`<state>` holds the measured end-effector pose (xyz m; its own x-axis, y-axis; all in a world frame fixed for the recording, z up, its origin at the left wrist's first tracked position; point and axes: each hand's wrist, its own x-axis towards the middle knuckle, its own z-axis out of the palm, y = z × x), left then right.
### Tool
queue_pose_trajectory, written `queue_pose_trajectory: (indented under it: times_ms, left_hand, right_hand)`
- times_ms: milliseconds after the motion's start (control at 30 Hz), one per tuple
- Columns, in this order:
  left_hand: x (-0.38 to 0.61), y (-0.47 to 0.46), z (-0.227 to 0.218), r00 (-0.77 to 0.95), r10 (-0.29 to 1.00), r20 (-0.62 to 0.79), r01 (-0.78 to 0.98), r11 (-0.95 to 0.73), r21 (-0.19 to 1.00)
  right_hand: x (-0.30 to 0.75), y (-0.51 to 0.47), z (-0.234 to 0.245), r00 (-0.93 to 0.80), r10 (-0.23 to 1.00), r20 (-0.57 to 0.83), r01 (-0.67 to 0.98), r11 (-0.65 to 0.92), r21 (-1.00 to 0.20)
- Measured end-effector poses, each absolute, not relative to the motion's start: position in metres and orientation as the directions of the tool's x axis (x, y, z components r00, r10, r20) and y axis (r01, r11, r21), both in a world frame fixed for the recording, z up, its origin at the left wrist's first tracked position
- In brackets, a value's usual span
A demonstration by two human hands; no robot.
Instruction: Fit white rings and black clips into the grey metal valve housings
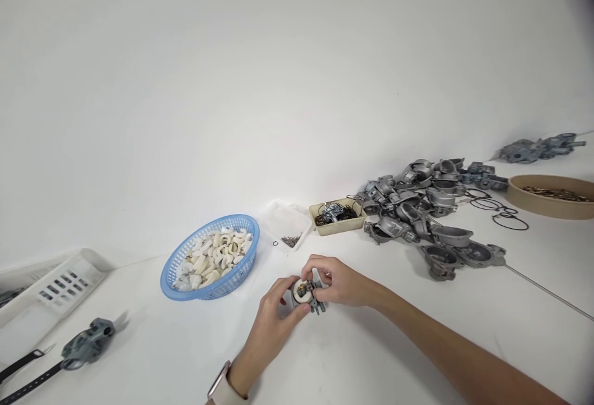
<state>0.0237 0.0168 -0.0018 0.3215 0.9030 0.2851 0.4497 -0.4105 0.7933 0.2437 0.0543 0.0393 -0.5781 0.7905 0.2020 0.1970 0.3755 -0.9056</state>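
Observation:
On the white table in front of me, a small grey metal carburetor [318, 307] lies with a white curved float [301, 295] on top of it. Brass-coloured parts show at its middle. My left hand [271, 315] grips the carburetor from the left, thumb at the near side and fingers at the far side. From the right, my right hand [336, 280] reaches over it with thumb and index finger bent together at the brass parts. Whatever sits between those fingertips is hidden or too small to name.
A blue basket [169, 278] holds white floats. Behind are a clear bag [273, 216] with small pins and a cream tray [341, 227] of black rings. Metal bowls [440, 256] pile up rightward, near a tan tray [533, 201]. Another carburetor [88, 346] lies left beside a black strap [32, 386].

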Motion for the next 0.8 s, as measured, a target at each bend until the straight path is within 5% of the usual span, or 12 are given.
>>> queue_pose_trajectory:
  times_ms: [800]
  left_hand:
    - [0.0226,0.0160,-0.0020,0.320,0.910,0.264,0.457,-0.393,0.798]
  right_hand:
    - [0.2425,0.0543,0.0372,-0.574,0.799,0.181,0.178,0.337,-0.924]
